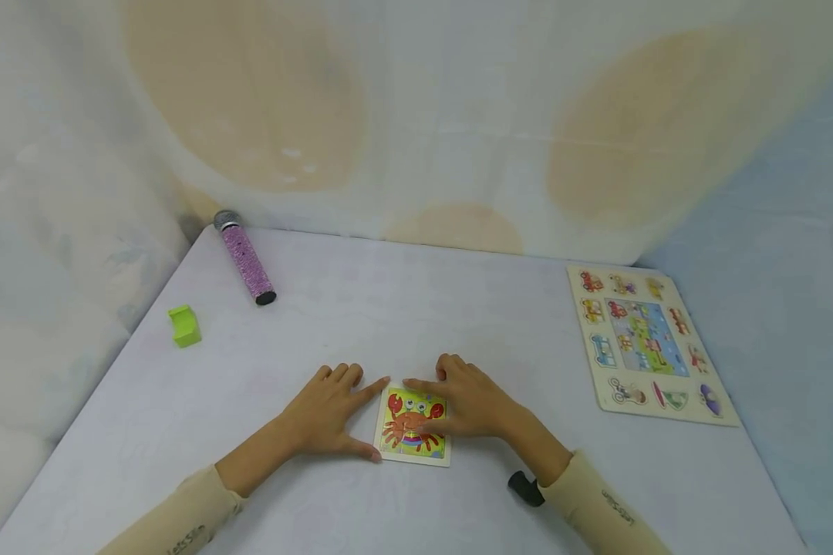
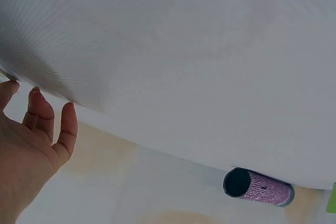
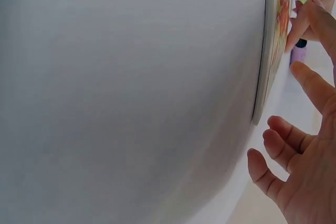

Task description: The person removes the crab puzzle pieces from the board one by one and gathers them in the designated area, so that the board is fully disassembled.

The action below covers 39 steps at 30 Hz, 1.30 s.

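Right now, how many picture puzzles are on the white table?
2: small square red-crab puzzle, between the left hand and right hand; large cream rectangular vehicle-puzzle board, along the right side of the white table. Any fully beneath a hand would be hidden.

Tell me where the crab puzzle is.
In the head view, the crab puzzle lies on the table, just below the picture's center, with the left hand at its left edge and the right hand over its right side.

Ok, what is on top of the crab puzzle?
The right hand reaches over the right side of the crab puzzle; whether it touches is unclear. Most of its picture shows, but the part beneath the hand is hidden.
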Each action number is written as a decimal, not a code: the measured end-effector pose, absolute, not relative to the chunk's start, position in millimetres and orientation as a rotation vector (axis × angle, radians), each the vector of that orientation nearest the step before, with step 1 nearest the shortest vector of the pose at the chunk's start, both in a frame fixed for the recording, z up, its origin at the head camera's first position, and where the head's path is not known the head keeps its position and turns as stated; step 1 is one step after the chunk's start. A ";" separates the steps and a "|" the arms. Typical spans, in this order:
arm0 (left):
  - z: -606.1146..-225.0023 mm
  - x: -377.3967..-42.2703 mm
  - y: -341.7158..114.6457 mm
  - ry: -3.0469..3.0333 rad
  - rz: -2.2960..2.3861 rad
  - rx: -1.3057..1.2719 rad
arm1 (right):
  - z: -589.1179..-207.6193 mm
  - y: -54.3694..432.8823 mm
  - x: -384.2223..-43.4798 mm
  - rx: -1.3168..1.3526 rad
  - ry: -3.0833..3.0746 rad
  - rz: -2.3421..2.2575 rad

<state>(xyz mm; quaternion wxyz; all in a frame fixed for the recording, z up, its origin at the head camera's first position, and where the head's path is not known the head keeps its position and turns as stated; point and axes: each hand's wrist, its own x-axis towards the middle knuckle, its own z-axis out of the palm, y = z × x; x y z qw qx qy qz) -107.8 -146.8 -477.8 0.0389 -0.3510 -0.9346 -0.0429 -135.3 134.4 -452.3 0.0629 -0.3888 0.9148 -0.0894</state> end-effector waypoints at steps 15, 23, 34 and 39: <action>-477.8 -108.6 -146.3 -2.892 -0.152 -1.067 | -455.9 117.4 -139.8 -1.265 2.695 -0.261; -472.5 -108.4 -144.0 -2.858 -0.185 -1.073 | -450.4 112.1 -139.5 -1.175 2.672 -0.337; -476.4 -107.4 -140.8 -2.857 -0.141 -1.062 | -453.6 120.2 -148.3 -1.077 2.533 -0.645; -476.5 -107.9 -142.5 -2.861 -0.127 -1.053 | -458.5 123.2 -149.5 -1.052 2.518 -0.827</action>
